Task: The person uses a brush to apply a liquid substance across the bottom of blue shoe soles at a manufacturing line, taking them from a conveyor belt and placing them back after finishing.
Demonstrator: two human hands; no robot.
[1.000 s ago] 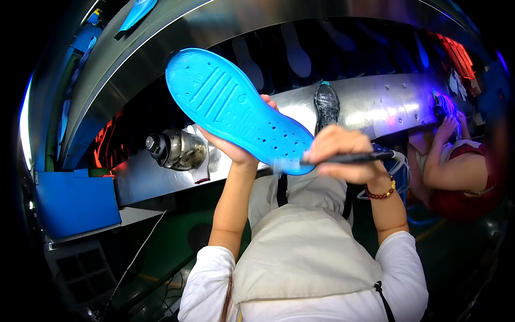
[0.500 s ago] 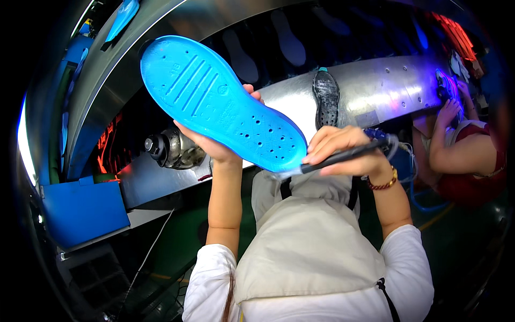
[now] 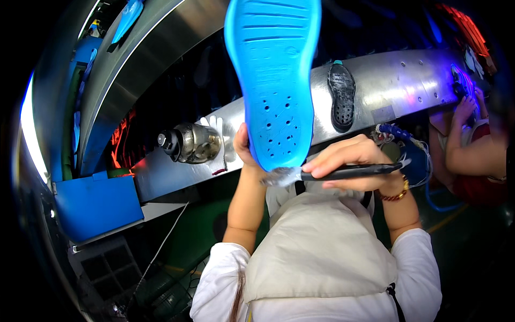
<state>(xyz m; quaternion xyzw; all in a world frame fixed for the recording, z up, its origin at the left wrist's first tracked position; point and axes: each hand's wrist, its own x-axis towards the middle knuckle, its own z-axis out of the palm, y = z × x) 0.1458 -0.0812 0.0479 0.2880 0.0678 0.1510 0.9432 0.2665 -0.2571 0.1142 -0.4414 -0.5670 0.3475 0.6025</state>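
A bright blue shoe sole (image 3: 276,75) stands nearly upright in front of me, its grooved and perforated face toward me. The upper end runs out of the picture. My left hand (image 3: 244,146) is closed on its lower left edge, with the thumb side showing and the other fingers hidden behind. In my right hand (image 3: 357,155) a brush (image 3: 354,172) with a dark handle lies almost level, pinched between thumb and fingers. Its pale, blurred bristles are at the sole's lower end; whether they touch it I cannot tell.
A metal bench (image 3: 391,88) curves across, carrying a black shoe sole (image 3: 341,96). Left on it are a clear bottle (image 3: 197,144) with a black lid and a white glove (image 3: 217,134). A blue box (image 3: 96,206) stands lower left. Another person's arm (image 3: 464,129) works at far right.
The sole has turned from a slant to nearly upright and moved right and up. My left hand has shifted down to its lower end. The brush stays by that end, now more level.
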